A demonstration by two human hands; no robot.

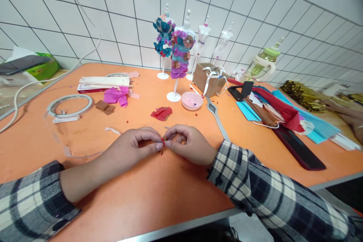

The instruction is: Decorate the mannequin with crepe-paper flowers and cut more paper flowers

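Observation:
Between the fingertips of both hands is a small piece of red crepe paper (163,141), mostly covered by the fingers. My left hand (141,144) pinches it from the left, thumb and forefinger together. From the other side my right hand (189,143) grips the same piece, its fingers curled. A thin pale sliver (167,127) shows just beyond the right fingers; I cannot make out what it is. Just past the hands lies a pile of cut red paper pieces (161,114). A pink bowl (192,102) with tiny bits in it stands behind the right hand.
Several small dress forms, one wrapped in purple and blue paper (181,53), stand at the back beside a cardboard box (209,79). Tape roll (69,106) and magenta paper (116,95) lie left. At right are folded papers (286,109), a dark phone (300,149) and another person's arm (347,115).

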